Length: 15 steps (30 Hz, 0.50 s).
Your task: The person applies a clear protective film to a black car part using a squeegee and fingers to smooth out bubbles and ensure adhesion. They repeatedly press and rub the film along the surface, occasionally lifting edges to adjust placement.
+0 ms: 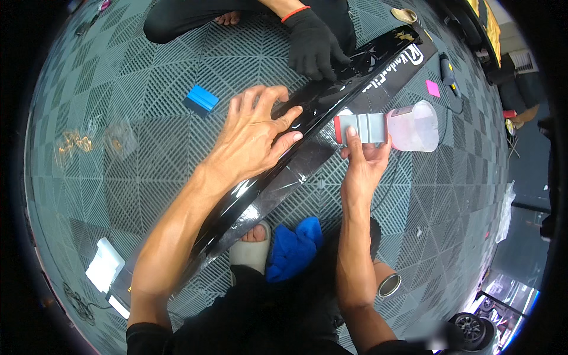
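Note:
A long glossy black car trim piece (pixel 319 100) runs diagonally from the far right to the near left. My left hand (pixel 251 127) is open over its left edge, fingers spread, with thumb and index fingertips on the black surface. On the other side of the piece, my right hand (pixel 368 163) grips a grey squeegee (pixel 368 129) with a red edge, thumb on top and fingers underneath. The red edge is close to the trim piece; I cannot tell if they touch. A translucent plastic container (pixel 417 127) is just right of the squeegee.
Across from me, another person's black-gloved hand (pixel 313 50) is at the trim piece. A blue squeegee (pixel 202 99), pink square (pixel 433 89), corded tool (pixel 449 75), blue cloth (pixel 296 248) and open can (pixel 389 284) are on the tiled floor (pixel 160 154). My sandalled foot (pixel 251 248) is near the cloth.

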### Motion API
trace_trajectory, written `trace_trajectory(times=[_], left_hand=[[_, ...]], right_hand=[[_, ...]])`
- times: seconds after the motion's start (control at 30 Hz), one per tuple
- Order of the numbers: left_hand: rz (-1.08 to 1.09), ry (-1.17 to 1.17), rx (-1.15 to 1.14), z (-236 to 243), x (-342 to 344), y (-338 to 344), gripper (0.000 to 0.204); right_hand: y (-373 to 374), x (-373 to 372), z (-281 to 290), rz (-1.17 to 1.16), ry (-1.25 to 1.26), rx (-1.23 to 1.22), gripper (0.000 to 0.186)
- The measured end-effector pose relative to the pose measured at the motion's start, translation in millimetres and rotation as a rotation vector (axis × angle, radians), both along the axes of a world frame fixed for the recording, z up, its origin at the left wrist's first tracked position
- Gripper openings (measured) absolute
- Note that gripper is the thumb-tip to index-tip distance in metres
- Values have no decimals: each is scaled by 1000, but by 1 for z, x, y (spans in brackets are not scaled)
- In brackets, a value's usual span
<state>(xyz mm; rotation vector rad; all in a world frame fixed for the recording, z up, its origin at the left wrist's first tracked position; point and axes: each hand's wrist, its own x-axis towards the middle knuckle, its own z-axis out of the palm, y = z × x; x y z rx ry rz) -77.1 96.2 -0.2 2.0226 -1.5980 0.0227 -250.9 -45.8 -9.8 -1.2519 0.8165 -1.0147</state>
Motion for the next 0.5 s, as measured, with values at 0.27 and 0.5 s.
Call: trace_trajectory(times=[0.27,0.5], left_hand=[[-14,-43,11,-2,3,-6,45],[-8,-101,16,-2,3,-9,44]], right_hand=[[4,-3,-2,-1,18,9,57],[6,-5,-3,0,7,30,57]])
